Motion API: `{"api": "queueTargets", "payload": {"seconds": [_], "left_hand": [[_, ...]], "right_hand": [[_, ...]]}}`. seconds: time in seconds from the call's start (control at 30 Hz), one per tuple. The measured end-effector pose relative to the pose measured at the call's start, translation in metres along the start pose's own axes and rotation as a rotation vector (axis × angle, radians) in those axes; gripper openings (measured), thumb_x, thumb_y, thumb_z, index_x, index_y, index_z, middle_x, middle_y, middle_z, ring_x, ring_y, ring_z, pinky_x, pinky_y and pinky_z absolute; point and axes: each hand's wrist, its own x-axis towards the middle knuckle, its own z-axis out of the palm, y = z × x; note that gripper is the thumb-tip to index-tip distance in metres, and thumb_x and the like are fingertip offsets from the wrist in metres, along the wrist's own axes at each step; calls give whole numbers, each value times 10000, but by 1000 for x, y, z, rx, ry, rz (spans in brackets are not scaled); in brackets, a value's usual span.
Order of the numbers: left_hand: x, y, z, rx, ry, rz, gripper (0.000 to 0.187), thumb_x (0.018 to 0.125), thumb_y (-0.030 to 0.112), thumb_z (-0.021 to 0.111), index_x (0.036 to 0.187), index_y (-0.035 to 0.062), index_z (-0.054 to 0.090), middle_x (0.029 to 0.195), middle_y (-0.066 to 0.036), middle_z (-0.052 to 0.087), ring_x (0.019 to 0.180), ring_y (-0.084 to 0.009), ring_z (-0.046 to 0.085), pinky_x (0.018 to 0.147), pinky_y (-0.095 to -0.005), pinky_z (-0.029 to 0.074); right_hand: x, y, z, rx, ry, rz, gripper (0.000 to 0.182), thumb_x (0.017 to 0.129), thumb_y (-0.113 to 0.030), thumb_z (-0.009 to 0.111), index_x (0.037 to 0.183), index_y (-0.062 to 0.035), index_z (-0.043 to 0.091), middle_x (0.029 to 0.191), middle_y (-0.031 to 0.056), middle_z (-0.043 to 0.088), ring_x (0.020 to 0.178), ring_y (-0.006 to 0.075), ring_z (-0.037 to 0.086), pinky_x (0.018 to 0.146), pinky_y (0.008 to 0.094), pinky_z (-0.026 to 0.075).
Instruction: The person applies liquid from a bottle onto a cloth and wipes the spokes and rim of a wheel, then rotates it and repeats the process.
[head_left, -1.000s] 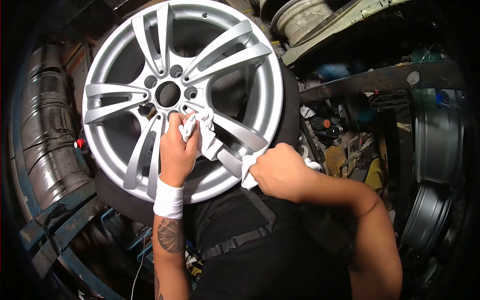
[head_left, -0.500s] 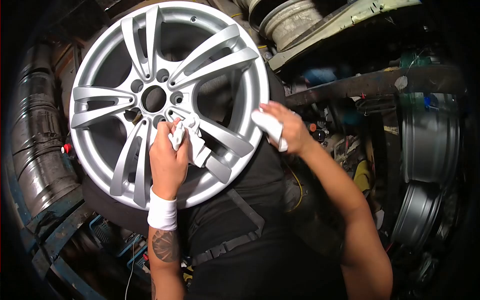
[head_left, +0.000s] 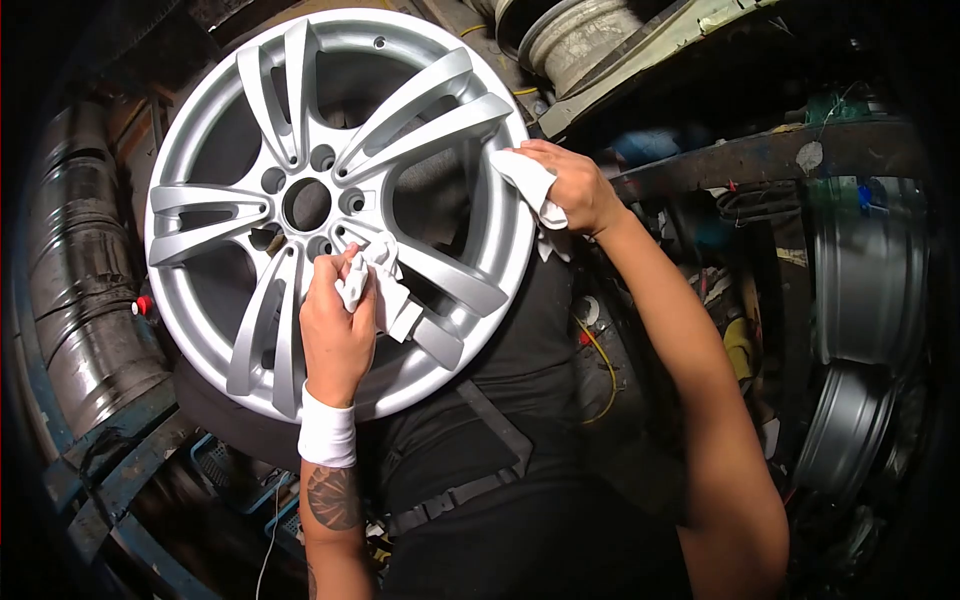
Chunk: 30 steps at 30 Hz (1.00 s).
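A silver alloy wheel rim (head_left: 205, 120) with paired spokes rests tilted on my lap. My left hand (head_left: 338, 330), with a white wristband, grips a crumpled white cloth (head_left: 380, 285) pressed against a lower spoke just below the hub. My right hand (head_left: 572, 185) holds a second white cloth (head_left: 530, 185) against the rim's right edge, at about mid-height.
Dark metal drums (head_left: 85, 290) stand at the left. More rims lean at the right (head_left: 865, 290) and sit on a shelf above (head_left: 575, 30). Cluttered shelves with bottles and a yellow cable (head_left: 600, 360) lie right of my lap. Blue crates (head_left: 235, 470) are below.
My right hand has moved with its cloth from the rim's lower right edge up along the right edge. The left hand stays on the lower spoke. The rim has shifted slightly left.
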Motion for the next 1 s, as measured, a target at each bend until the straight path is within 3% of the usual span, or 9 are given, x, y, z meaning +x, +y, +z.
{"api": "queueTargets", "payload": {"seconds": [0.13,0.2,0.47,0.5,0.6,0.73,0.83,1.0], "left_hand": [[-2,-3,5,-74,29,-41,184,975,42,676,979,-14,501,952,-258,666,1205,-432,680,860,-453,541],[-4,-5,8,-84,66,-20,192,962,28,685,969,-15,498,915,-242,649,1202,-434,683,861,-452,538],[-1,-8,6,-53,55,52,204,945,0,685,933,6,481,883,-210,638,1224,-432,675,884,-459,525],[-2,-8,6,-44,54,55,203,945,0,683,932,8,480,889,-211,647,1224,-431,675,896,-462,523],[-1,-11,6,-20,50,62,201,946,-1,677,933,13,477,913,-218,679,1223,-428,679,948,-473,514],[-2,-13,8,-39,58,37,198,951,3,668,947,20,471,983,-255,729,1218,-424,685,1067,-493,476],[-3,-14,8,-78,62,9,194,957,6,660,955,24,466,1039,-280,746,1208,-422,691,1134,-505,432],[-9,-23,11,-285,88,-21,164,992,5,607,1010,17,444,1193,-255,724,1324,-361,616,1196,-489,352]], "right_hand": [[-9,-14,-1,32,16,66,378,864,-135,717,1175,80,705,1239,239,720,1129,394,717,1050,497,548],[-18,-34,5,38,49,72,378,810,-118,716,1141,62,743,1203,234,738,1100,367,737,1030,481,564],[-43,-114,7,267,26,129,326,827,-140,706,1072,66,765,1162,240,749,1080,357,753,1001,476,594],[-40,-114,4,215,26,101,288,865,-96,679,1073,92,745,1092,234,761,1025,335,766,942,449,613],[-34,-81,1,219,7,5,283,868,-103,676,1065,87,748,1090,233,761,1010,342,767,937,459,617],[-21,-6,1,127,88,-20,368,807,-162,761,1080,83,727,1069,208,760,991,400,752,955,503,607],[2,23,2,98,105,-17,403,735,-119,767,1094,64,736,1135,206,748,1060,366,738,1012,469,586],[-4,7,14,93,209,123,394,786,-92,722,1147,64,729,1211,226,732,1116,371,725,1052,488,556]]}}
